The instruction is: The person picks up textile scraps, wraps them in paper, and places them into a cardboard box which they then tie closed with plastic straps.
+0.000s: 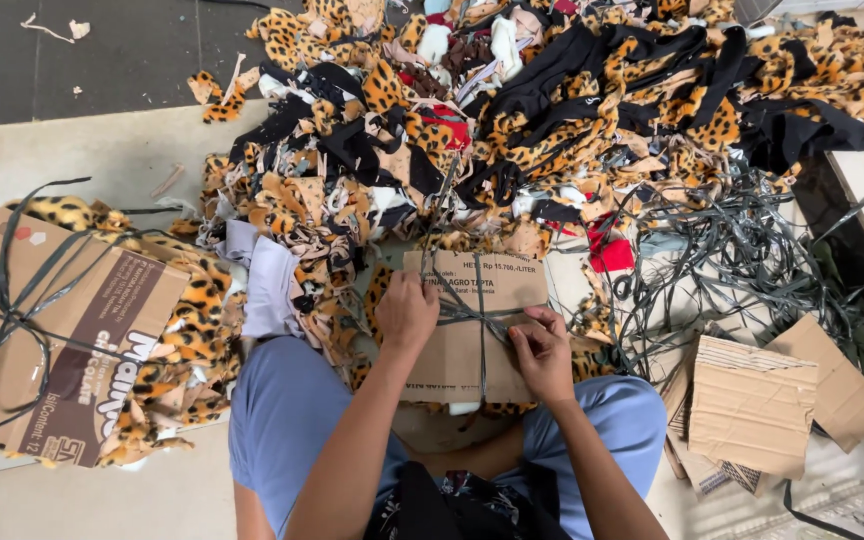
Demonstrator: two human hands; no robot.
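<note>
Bundle of leopard-print scraps under a cardboard sheet (472,335) on the lap: left hand (405,312) and right hand (542,350) pinch the grey strap (480,318), crossed but not visibly knotted.

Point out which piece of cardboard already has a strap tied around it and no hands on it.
The large printed cardboard bundle at far left: dark strap knotted across it, no hand near. The loose cardboard sheets at right are unstrapped.

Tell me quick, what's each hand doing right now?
Left hand: closed, pressing down on the cardboard bundle and pinching the dark strap.
Right hand: closed, fingers pinching the same strap at its crossing.
</note>
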